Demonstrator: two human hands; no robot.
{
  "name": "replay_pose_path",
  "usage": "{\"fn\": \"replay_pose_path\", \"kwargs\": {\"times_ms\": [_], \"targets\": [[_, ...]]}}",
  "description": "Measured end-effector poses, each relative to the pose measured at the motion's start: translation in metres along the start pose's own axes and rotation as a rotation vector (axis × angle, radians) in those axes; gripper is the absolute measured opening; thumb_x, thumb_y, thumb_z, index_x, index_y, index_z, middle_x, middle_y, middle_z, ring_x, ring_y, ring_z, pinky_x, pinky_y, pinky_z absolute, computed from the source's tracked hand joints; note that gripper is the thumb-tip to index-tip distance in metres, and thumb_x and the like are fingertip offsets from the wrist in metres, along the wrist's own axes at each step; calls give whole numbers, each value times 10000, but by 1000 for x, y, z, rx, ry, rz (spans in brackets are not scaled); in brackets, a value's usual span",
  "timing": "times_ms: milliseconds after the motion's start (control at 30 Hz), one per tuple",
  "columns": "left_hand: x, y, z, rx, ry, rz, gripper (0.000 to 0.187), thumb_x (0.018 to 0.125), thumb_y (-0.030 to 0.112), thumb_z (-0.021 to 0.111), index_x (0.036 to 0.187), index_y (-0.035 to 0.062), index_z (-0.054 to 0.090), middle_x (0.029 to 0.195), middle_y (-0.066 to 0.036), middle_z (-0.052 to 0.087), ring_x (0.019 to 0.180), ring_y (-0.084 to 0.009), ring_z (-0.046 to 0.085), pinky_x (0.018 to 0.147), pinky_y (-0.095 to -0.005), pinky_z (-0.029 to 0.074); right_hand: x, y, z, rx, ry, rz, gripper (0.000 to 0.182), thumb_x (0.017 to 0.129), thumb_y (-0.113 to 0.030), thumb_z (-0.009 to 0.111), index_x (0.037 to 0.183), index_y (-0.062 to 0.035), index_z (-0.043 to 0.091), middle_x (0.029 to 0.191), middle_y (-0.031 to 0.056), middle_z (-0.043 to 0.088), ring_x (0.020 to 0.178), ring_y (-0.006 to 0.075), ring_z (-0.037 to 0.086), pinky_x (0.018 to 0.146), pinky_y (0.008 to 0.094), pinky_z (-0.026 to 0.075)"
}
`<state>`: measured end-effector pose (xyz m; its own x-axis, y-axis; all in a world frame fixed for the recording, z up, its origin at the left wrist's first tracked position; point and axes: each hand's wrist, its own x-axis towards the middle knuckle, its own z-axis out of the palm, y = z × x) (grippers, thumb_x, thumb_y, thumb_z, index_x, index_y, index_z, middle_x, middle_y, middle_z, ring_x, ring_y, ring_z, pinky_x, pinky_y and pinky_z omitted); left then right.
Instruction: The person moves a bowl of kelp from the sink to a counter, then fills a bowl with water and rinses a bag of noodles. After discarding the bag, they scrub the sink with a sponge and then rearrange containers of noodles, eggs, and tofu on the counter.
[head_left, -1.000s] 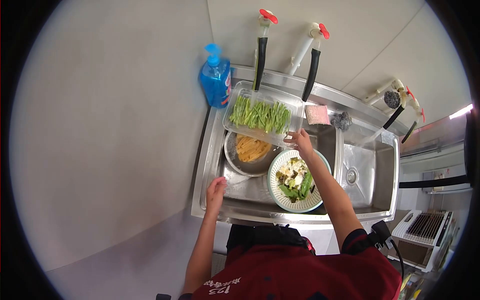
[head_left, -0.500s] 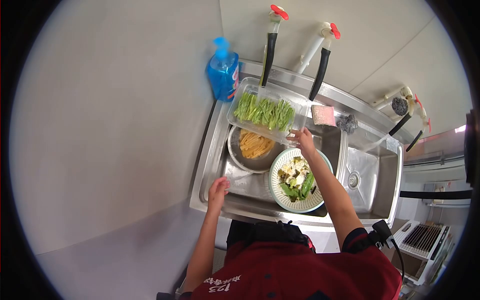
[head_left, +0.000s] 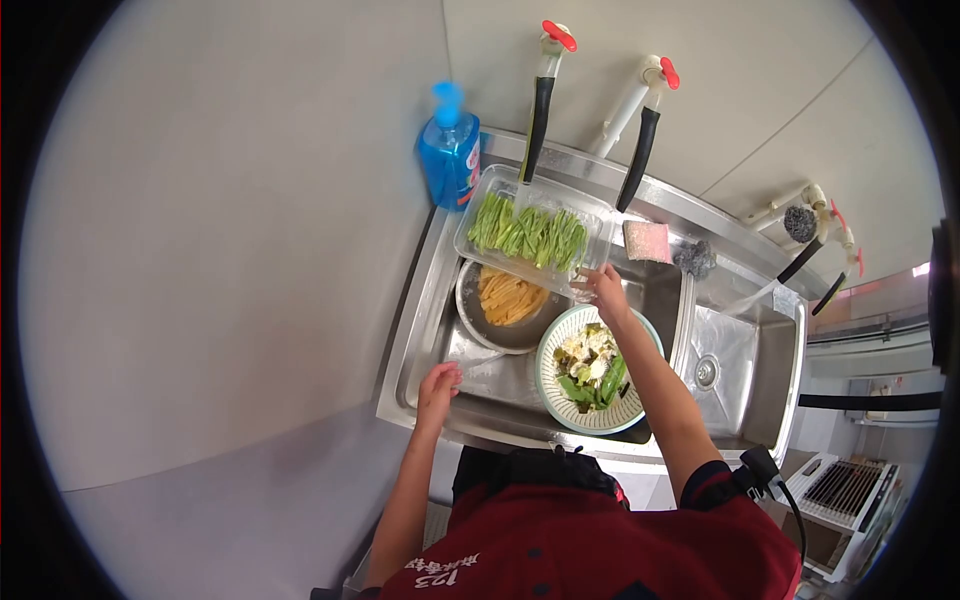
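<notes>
My right hand [head_left: 603, 288] has its fingers closed on the near right corner of a clear plastic tray [head_left: 600, 222]. Cut green vegetable stems [head_left: 528, 232] lie in a row inside the tray, which spans the back of the left sink basin. My left hand [head_left: 438, 392] hovers at the basin's front left, fingers loosely bent and nothing in them. Below the tray, a round metal bowl [head_left: 510, 337] contains yellowish strips [head_left: 508, 297]. A pale green colander [head_left: 553, 395] with leafy greens and whitish pieces [head_left: 590, 370] stands beneath my right forearm.
A blue soap bottle [head_left: 450, 160] stands at the sink's back left corner. Black hoses [head_left: 538, 130] hang from red-handled taps [head_left: 558, 36]. On the back ledge are a pink sponge [head_left: 648, 242] and a steel scrubber [head_left: 696, 259]. Water runs into the right basin [head_left: 722, 350].
The view has shifted slightly. My right hand stays on the tray corner, and my left hand remains near the basin's front left with almost no movement.
</notes>
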<state>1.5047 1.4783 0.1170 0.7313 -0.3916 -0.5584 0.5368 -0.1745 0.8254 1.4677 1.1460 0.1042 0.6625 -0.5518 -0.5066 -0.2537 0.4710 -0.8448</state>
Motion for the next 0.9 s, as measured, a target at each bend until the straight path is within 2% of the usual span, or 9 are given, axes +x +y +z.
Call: {"fn": "replay_pose_path", "kwargs": {"times_ms": [233, 300, 433, 533, 600, 667, 733, 800, 900], "targets": [[-2, -7, -2, -6, -19, 33, 209, 800, 137, 391, 961, 55, 496, 868, -48, 539, 778, -110, 502, 640, -216, 394, 1, 1, -2, 38, -5, -27, 258, 702, -20, 386, 959, 4, 378, 904, 133, 482, 734, 257, 563, 471, 295, 455], [-3, -10, -3, 36, -46, 33, 254, 800, 193, 415, 991, 39, 481, 882, -56, 538, 796, -128, 512, 657, -224, 409, 0, 0, -2, 52, 2, -58, 257, 698, -18, 386, 953, 7, 384, 893, 133, 487, 730, 258, 563, 462, 290, 452], [-7, -13, -3, 49, -59, 24, 252, 808, 182, 399, 1003, 43, 475, 877, -61, 538, 786, -129, 516, 650, -225, 412, 2, 4, -1, 26, 49, -119, 232, 695, -11, 380, 924, 11, 403, 871, 132, 493, 711, 250, 560, 508, 276, 448], [4, -10, -1, 14, -48, -50, 253, 811, 223, 403, 965, 46, 496, 866, -53, 543, 782, -110, 504, 649, -223, 398, 14, 15, -2, 57, 98, -185, 199, 698, -5, 373, 890, 15, 418, 837, 119, 488, 669, 234, 554, 543, 272, 445], [20, 3, 4, -135, -52, -88, 329, 791, 291, 433, 991, 33, 474, 889, -66, 536, 796, -129, 508, 654, -237, 400, 16, 21, -1, 84, 119, -209, 178, 701, -3, 368, 868, 15, 426, 802, 106, 483, 642, 223, 549, 558, 271, 442], [43, 27, 16, -186, -7, -52, 416, 772, 340, 451, 1043, 25, 428, 950, -99, 510, 841, -164, 504, 678, -269, 405, 17, 24, 1, 120, 166, -205, 136, 705, 4, 362, 820, 14, 434, 722, 76, 450, 623, 213, 536, 552, 280, 444], [79, 36, 20, -351, -71, -26, 510, 753, 353, 489, 1117, 27, 340, 1044, -141, 446, 924, -229, 467, 739, -330, 406, 16, 25, 0, 124, 167, -209, 123, 708, 2, 362, 808, 11, 432, 695, 65, 431, 631, 212, 533, 557, 285, 447], [100, 54, 34, -550, -110, -70, 614, 772, 331, 468, 1216, 35, 165, 1171, -222, 304, 1065, -297, 355, 859, -371, 346, 11, 29, -1, 139, 179, -205, 109, 712, 0, 362, 797, 8, 431, 668, 54, 413, 639, 210, 531, 561, 291, 449], [125, 70, 55, -589, -141, -87, 620, 758, 306, 504, 1202, 40, 163, 1157, -230, 297, 1063, -320, 338, 868, -395, 341, 11, 27, -1, 176, 165, -214, 103, 708, -4, 384, 799, 6, 430, 662, 52, 416, 652, 204, 528, 542, 281, 443]]}}
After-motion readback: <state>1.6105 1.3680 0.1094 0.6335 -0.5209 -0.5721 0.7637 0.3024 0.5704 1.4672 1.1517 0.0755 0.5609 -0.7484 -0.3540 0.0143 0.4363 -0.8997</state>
